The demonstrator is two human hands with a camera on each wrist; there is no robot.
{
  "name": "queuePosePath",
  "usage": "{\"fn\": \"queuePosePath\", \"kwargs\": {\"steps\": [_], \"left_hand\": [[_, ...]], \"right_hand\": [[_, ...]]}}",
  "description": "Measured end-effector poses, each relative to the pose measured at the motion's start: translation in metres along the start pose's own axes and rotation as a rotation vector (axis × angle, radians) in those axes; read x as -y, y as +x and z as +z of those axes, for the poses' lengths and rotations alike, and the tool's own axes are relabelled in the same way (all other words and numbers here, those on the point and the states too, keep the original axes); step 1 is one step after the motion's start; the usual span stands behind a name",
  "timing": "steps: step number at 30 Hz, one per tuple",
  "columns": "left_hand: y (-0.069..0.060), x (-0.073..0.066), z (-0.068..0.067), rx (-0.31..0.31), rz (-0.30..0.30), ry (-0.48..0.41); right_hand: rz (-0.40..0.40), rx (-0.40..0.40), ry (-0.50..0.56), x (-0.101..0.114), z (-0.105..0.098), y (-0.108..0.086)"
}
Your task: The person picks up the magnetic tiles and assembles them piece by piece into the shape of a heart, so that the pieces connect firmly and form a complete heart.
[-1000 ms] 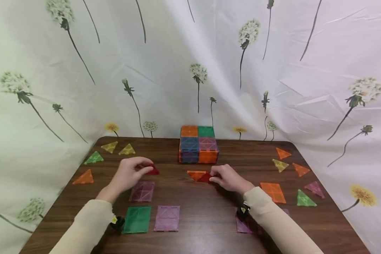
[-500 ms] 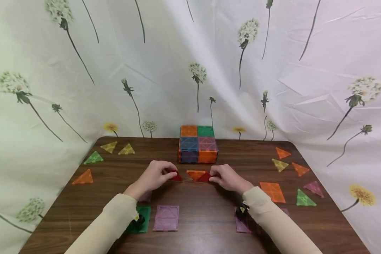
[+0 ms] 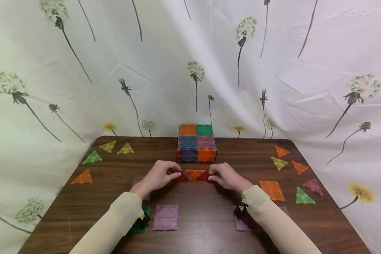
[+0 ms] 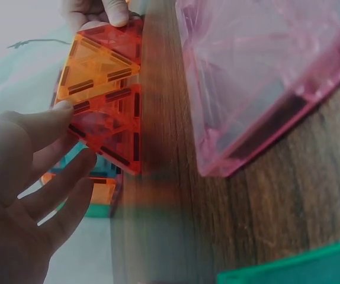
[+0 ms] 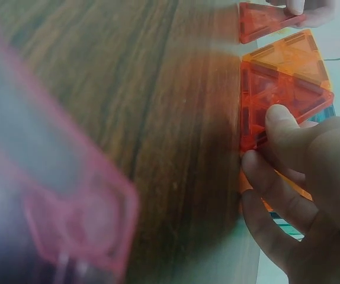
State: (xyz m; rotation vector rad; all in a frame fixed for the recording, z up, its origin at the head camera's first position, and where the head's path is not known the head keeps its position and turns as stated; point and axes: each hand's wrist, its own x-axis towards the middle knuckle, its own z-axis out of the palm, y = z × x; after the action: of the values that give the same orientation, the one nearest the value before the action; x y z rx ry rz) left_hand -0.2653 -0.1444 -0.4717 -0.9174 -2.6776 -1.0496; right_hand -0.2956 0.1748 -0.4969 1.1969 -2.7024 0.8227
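Pinching left red triangle (image 3: 182,177) and right red triangle (image 3: 204,176) either side of orange triangle (image 3: 195,173)

Grips left red triangle at nine o'clock from orange triangle, between thumb and finger of left hand (image 3: 158,178). Grips right red triangle likewise at three o'clock with right hand (image 3: 228,177), its slope against orange triangle. Masks both red triangles' outer corners with fingertips in head view. Cannot tell whether left red triangle touches table (image 3: 203,215). Covers most of purple square (image 3: 135,183), between eight and nine o'clock, and part of green square (image 3: 140,229), between seven and eight. Cuts across purple tiles (image 3: 241,224), between four and five o'clock, with right sleeve (image 3: 273,213), obscuring their outline.

Reveals a gap between left red triangle and orange triangle in right wrist view; makes them seem to meet in left wrist view. Blurs pink tile (image 5: 57,189) in right wrist view. Shows whole tile box (image 3: 197,143), at twelve o'clock, only in head view.
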Motion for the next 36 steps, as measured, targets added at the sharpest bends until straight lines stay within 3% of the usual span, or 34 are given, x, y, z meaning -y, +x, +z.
{"fn": "queuePosePath", "kwargs": {"steps": [12, 36], "left_hand": [[-0.0008, 0.0002, 0.0015, 0.020, -0.058, -0.009], [0.0058, -0.0052, 0.0055, -0.022, 0.013, -0.007]], "right_hand": [[0.020, 0.013, -0.005, -0.0004, 0.0013, 0.0019], [0.031, -0.011, 0.011, -0.0014, 0.0045, -0.0009]]}}
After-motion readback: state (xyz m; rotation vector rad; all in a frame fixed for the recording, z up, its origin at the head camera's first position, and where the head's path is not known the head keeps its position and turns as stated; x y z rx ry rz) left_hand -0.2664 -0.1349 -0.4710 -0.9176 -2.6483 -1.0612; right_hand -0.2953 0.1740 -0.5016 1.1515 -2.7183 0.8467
